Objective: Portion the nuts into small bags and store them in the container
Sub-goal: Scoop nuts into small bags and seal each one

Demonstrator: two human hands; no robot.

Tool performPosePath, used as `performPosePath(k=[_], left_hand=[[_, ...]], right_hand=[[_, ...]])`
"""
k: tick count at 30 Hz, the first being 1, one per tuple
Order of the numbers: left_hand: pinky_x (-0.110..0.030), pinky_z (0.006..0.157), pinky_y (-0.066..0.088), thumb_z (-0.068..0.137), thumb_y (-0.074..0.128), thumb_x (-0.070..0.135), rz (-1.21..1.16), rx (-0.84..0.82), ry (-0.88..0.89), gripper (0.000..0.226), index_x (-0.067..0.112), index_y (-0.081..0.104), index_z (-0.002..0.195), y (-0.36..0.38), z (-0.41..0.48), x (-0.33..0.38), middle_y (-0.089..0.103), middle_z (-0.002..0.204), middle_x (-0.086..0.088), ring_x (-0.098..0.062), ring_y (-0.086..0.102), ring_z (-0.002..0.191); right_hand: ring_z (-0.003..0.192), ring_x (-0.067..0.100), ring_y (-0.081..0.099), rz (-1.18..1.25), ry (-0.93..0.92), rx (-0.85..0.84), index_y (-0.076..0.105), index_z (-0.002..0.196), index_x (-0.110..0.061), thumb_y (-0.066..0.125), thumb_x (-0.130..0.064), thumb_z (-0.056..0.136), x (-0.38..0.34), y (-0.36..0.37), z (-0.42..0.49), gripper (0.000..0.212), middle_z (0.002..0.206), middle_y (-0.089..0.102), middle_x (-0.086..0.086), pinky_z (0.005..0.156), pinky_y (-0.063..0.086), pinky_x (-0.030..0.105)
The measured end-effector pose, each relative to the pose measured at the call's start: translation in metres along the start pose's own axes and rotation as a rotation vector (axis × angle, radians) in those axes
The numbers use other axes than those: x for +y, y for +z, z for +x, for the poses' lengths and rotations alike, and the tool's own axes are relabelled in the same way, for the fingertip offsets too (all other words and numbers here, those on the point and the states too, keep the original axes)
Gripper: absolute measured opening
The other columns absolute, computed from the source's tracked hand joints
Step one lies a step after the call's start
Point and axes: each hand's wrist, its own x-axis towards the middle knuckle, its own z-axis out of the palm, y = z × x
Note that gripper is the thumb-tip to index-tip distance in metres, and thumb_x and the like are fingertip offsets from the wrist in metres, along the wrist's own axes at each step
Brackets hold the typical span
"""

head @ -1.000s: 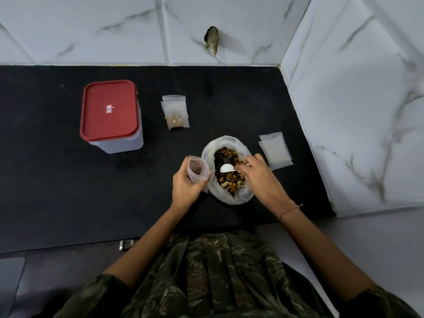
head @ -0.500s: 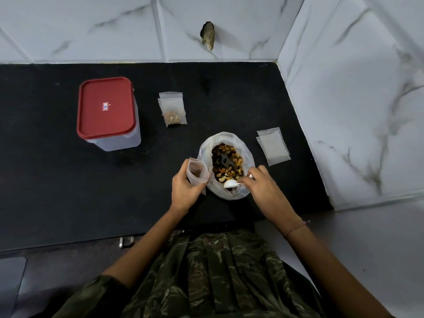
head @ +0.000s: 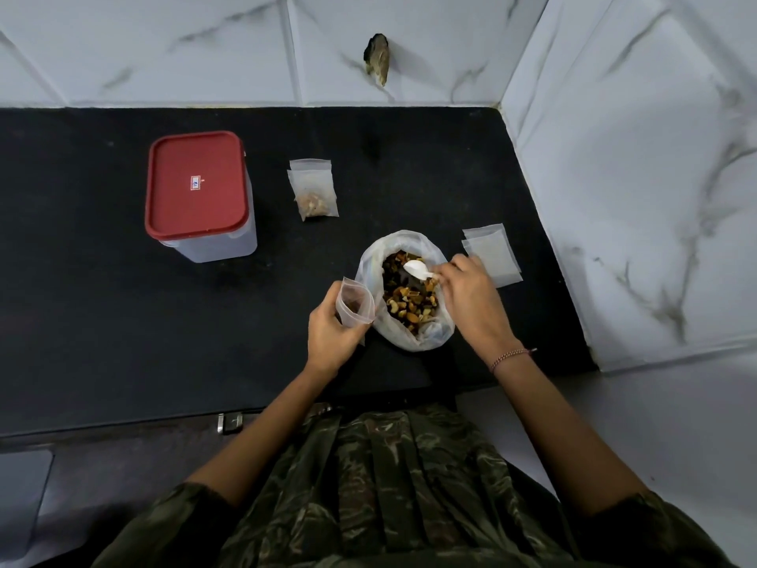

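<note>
A large clear bag of mixed nuts [head: 407, 295] stands open on the black counter [head: 123, 313]. My right hand [head: 467, 299] grips a white plastic spoon [head: 418, 270] whose bowl lies over the nuts at the far side of the bag. Just left of that bag, my left hand [head: 332, 336] holds a small open zip bag [head: 355, 306] with a few nuts inside. A filled small bag [head: 313, 190] lies farther back. The container [head: 200, 196] with a red lid stands shut at the back left.
A small stack of empty zip bags [head: 491, 254] lies right of the nut bag, near the marble side wall [head: 635, 198]. The tiled back wall has a chipped hole [head: 377, 57]. The counter's front edge runs just before my body.
The spoon went from the near side of the nut bag to its far side, carried by my right hand. My left hand keeps the small bag in the same spot.
</note>
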Motion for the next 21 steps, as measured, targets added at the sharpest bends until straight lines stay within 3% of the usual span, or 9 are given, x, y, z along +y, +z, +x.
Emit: performPosePath(k=[9,13,18,21], left_hand=[[-0.017,0.073,0.050,0.080,0.077,0.012,-0.008,-0.022,-0.042,0.021,0.015,0.061,0.094,0.002,-0.003,-0.004,0.065,0.086,0.019,-0.004,0.064,0.083],[-0.020,0.076,0.052,0.079,0.078,0.011,-0.017,-0.033,-0.048,0.024,0.019,0.062,0.095,0.004,-0.003,-0.007,0.067,0.088,0.010,-0.006,0.065,0.086],[-0.017,0.076,0.051,0.079,0.078,0.011,-0.032,-0.039,-0.063,0.026,0.025,0.061,0.091,0.005,-0.002,-0.006,0.066,0.087,0.015,-0.005,0.064,0.085],[-0.016,0.075,0.050,0.079,0.078,0.010,-0.032,-0.046,-0.062,0.025,0.023,0.061,0.092,0.007,-0.002,-0.007,0.066,0.086,0.016,-0.004,0.064,0.085]], right_hand=[[0.094,0.016,0.051,-0.031,0.028,-0.119,0.065,0.114,-0.009,0.043,-0.017,0.098,-0.002,0.016,0.007,0.028,0.104,0.062,0.005,0.077,0.047,0.026],[0.096,0.016,0.054,0.035,0.064,-0.160,0.066,0.111,-0.011,0.044,-0.018,0.098,-0.008,0.013,0.010,0.027,0.104,0.064,0.005,0.079,0.043,0.023],[0.094,0.016,0.064,0.170,0.217,-0.288,0.067,0.112,-0.012,0.050,-0.019,0.096,-0.011,0.005,0.017,0.024,0.107,0.068,0.006,0.083,0.050,0.026],[0.099,0.017,0.063,0.281,0.316,-0.317,0.066,0.115,-0.011,0.051,-0.020,0.097,-0.014,0.007,0.015,0.026,0.111,0.068,0.006,0.079,0.043,0.020]])
